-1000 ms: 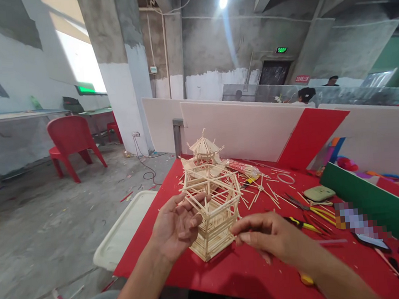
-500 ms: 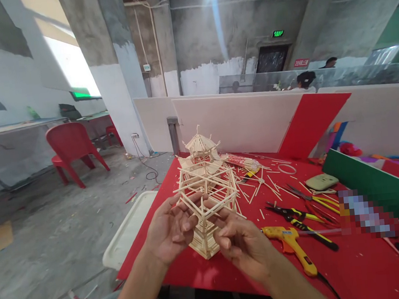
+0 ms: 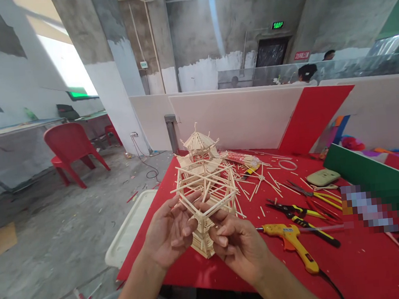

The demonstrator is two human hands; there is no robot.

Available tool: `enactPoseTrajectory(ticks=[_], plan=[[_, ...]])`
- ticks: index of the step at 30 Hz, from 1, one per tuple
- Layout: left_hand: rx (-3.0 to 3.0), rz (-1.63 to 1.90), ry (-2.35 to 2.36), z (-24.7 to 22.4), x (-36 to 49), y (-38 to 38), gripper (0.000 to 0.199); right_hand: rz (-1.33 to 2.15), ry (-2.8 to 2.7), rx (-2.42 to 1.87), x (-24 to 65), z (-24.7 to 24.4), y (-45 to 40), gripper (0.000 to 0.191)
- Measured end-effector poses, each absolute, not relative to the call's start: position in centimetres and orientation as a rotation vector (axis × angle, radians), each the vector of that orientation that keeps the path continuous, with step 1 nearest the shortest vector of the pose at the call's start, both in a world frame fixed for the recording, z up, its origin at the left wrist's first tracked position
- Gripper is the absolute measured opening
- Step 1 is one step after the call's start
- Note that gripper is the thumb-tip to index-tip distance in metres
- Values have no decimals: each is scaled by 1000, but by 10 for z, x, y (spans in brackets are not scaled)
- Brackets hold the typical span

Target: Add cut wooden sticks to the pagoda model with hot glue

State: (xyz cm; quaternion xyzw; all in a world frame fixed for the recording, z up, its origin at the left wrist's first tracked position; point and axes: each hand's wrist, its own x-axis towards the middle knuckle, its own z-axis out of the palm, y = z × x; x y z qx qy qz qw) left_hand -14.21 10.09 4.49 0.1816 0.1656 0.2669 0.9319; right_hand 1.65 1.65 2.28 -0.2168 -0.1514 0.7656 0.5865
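Observation:
A pagoda-like model of thin wooden sticks (image 3: pixel 204 249) stands near the front edge of the table, with an open polygonal stick frame (image 3: pixel 221 202) at its top. My left hand (image 3: pixel 171 231) holds the frame's near left side, its fingers reaching behind the sticks and the thumb bent in front. Close to the frame's front corner, my right hand (image 3: pixel 240 239) pinches with thumb and fingers bent; the fingertips are partly hidden. Behind the frame rises a roofed stick tower (image 3: pixel 199 142) with upturned corners.
On the red table (image 3: pixel 204 279) a yellow glue gun (image 3: pixel 291 239) lies at right, beside black-and-yellow pliers (image 3: pixel 295 211). Loose sticks and a bag of sticks (image 3: pixel 238 157) lie farther back. A green board (image 3: pixel 373 183) edges the right side. White panels (image 3: pixel 231 118) stand behind.
The view has shifted slightly. My right hand has moved a little left and its fingers have closed in nearer the frame's front corner. My left hand stays nearly in place.

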Motion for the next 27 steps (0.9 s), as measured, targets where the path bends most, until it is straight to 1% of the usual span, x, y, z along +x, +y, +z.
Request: enactPoseTrajectory(ticks=[12,21,27], plan=[[367,565,317,40,-144,100,47,1803,-434,-439,20,19,22,47],[369,569,308,39,-145,100,49,1863,-340,-339,23,19,21,47],[368,576,338,39,-145,99,47,1857,-237,-313,22,20,20,53]])
